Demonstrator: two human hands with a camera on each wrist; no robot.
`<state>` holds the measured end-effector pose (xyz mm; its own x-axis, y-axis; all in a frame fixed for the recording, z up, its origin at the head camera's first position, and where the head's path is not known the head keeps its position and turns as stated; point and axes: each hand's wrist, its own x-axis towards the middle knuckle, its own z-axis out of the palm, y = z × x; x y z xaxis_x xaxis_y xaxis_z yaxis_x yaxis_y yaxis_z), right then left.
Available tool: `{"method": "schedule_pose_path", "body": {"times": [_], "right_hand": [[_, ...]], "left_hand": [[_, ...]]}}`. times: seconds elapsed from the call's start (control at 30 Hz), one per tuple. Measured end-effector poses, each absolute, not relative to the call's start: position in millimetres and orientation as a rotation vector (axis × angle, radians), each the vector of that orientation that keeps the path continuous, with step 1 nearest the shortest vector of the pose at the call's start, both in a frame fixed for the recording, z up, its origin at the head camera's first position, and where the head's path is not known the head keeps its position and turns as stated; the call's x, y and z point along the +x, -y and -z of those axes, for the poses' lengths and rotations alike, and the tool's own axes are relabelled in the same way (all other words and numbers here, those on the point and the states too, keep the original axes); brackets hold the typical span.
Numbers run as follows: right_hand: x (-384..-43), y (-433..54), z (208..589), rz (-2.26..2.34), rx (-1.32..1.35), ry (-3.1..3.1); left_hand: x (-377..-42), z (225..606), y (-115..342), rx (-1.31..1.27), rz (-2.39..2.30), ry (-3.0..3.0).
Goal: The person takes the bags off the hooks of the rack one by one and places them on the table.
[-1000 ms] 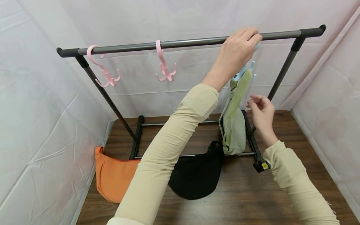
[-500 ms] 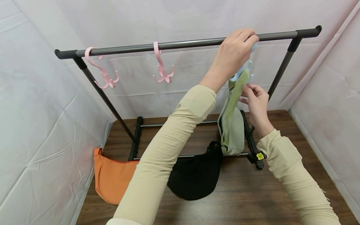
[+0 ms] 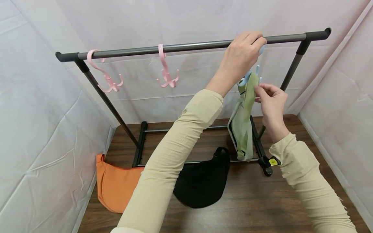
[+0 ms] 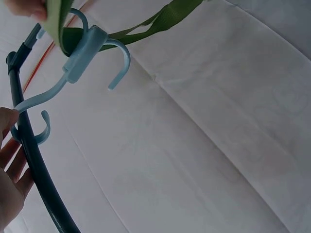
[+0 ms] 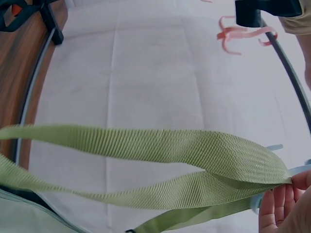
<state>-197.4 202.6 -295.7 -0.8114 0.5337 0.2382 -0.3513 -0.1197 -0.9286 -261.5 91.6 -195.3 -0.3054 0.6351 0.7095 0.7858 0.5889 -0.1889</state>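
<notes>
The left hand was positioned on the rail, its grip clamped around the bar at the upper end of the blue hook. The right hand was located lower, with its grip closed in a pinch on the edge of the green strap, just beside the lower prongs of the same hook.

The strap passed against the hook's prong end. The pale green bag was suspended below it, near the right rack foot; contact between the bag's lower end and the floor could not be determined.

Two pink hooks, an outer pink hook and an inner pink hook, hung from the rail to the left. The black bag and the orange bag lay on the floor, the latter partly covered by the left sleeve.
</notes>
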Motion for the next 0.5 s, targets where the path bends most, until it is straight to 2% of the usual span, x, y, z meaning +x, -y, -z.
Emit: {"method": "schedule_pose_path", "body": {"times": [0.5], "right_hand": [[-200.7,-228.8,253.9,-2.062,-0.14,1.616]], "left_hand": [[-260.9,196.5,-92.3,-1.103,0.206,2.044]]}}
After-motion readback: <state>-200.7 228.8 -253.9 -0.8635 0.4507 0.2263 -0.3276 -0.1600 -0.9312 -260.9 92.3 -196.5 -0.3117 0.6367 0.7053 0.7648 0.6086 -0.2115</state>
